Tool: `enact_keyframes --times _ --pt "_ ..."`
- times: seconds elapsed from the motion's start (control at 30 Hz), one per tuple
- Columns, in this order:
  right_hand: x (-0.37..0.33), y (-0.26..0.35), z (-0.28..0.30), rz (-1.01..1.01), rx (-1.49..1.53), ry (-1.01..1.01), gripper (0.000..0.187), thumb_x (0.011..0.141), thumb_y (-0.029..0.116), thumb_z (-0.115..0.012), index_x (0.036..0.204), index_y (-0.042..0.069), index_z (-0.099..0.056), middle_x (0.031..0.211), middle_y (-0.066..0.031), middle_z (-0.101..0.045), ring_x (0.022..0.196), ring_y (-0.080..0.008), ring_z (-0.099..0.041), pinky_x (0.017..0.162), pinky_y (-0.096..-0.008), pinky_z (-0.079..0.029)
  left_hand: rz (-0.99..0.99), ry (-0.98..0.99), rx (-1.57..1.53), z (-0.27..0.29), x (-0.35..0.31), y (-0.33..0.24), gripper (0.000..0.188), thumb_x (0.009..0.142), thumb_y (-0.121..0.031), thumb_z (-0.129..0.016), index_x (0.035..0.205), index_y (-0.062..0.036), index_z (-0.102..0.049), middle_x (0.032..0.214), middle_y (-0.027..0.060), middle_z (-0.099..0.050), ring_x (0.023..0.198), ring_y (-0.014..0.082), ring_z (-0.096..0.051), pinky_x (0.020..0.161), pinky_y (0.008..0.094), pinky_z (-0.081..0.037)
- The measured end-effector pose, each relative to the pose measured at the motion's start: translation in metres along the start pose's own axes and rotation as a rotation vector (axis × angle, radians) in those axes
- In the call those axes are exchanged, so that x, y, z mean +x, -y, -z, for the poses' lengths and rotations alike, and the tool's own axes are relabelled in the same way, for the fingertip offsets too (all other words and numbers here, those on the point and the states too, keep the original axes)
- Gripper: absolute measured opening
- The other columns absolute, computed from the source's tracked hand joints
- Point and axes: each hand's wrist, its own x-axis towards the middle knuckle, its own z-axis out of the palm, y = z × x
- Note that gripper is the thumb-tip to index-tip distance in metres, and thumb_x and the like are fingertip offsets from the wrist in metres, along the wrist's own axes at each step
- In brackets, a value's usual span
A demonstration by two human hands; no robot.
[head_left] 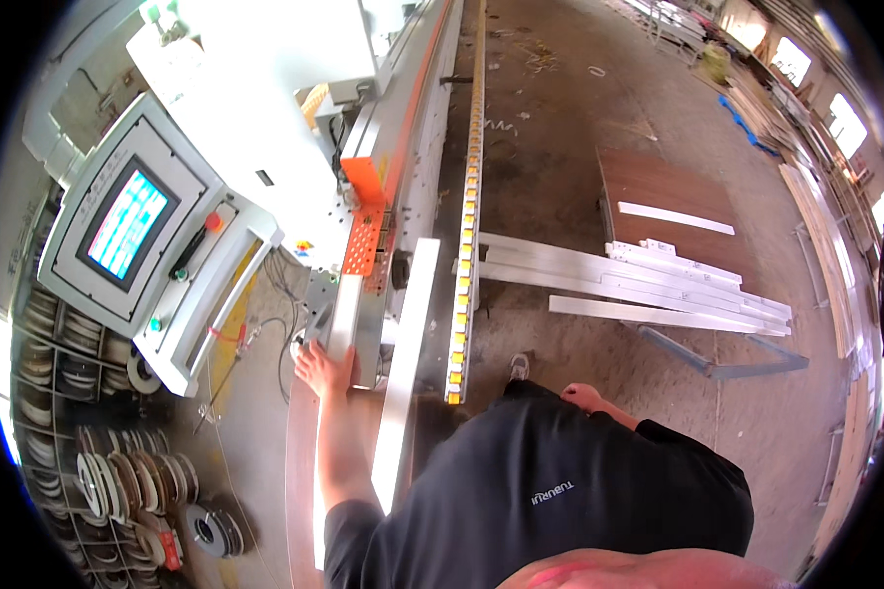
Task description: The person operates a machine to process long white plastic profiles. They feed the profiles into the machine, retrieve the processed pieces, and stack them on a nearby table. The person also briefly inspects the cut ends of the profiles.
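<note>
My left hand (pixel 325 371) lies on a narrow white strip (pixel 345 316), fingers spread toward its left side and thumb to the right. The strip's far end meets an orange perforated guard (pixel 362 253) on the edge of the machine. Beside it, to the right of my left forearm, runs a longer white board (pixel 408 339), apart from the hand. My right hand (pixel 583 397) is at the front of my dark shirt, its fingers curled in; nothing shows in them. Part of that hand is hidden by its own angle.
A control panel (pixel 128 228) with a lit screen and a red button stands at the left. Edging rolls (pixel 118 481) fill a rack below it. A rail with yellow rollers (pixel 463 314) runs along the right of the machine. White boards (pixel 678 285) are stacked farther right.
</note>
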Motion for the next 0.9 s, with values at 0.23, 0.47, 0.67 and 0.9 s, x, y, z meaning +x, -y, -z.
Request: enact_keyframes --times 0.23,0.47,0.67,0.9 --pt "-0.01 -0.007 -0.007 0.018 -0.021 -0.154 0.031 0.084 0.029 -0.082 0.107 0.009 -0.079 0.101 -0.0101 -0.08 0.098 -0.0255 -0.076 0.088 -0.0389 -0.059 -0.033 -0.049 0.007 -0.004 -0.002 0.004 0.101 0.077 -0.066 -0.08 0.148 -0.0022 -0.049 0.157 0.0292 -0.043 0.151 0.0453 -0.032 0.122 0.0581 -0.024" --pt "-0.019 -0.043 -0.02 -0.051 -0.015 -0.225 0.029 0.082 0.03 -0.083 0.103 0.01 -0.081 0.099 -0.0098 -0.081 0.096 -0.0263 -0.077 0.087 -0.0393 -0.059 -0.013 -0.046 -0.004 0.005 -0.004 -0.004 0.099 0.075 -0.066 -0.081 0.147 -0.0046 -0.051 0.16 0.0282 -0.042 0.151 0.0434 -0.034 0.124 0.054 -0.025" --pt "-0.029 -0.053 -0.023 -0.069 0.018 -0.249 0.03 0.085 0.037 -0.08 0.103 0.013 -0.082 0.1 -0.0105 -0.081 0.096 -0.0297 -0.077 0.087 -0.041 -0.06 0.05 0.048 -0.02 0.02 -0.009 -0.012 0.1 0.074 -0.066 -0.082 0.148 -0.0082 -0.049 0.163 0.0241 -0.04 0.154 0.0396 -0.032 0.127 0.0513 -0.022" --pt "-0.051 -0.021 -0.013 -0.195 -0.085 -0.199 0.035 0.088 0.044 -0.075 0.102 0.013 -0.083 0.099 -0.0127 -0.08 0.098 -0.0327 -0.076 0.09 -0.0447 -0.059 0.071 0.063 0.022 0.007 -0.002 0.005 0.096 0.075 -0.069 -0.082 0.145 -0.013 -0.049 0.164 0.0205 -0.039 0.156 0.0376 -0.03 0.128 0.0505 -0.02"
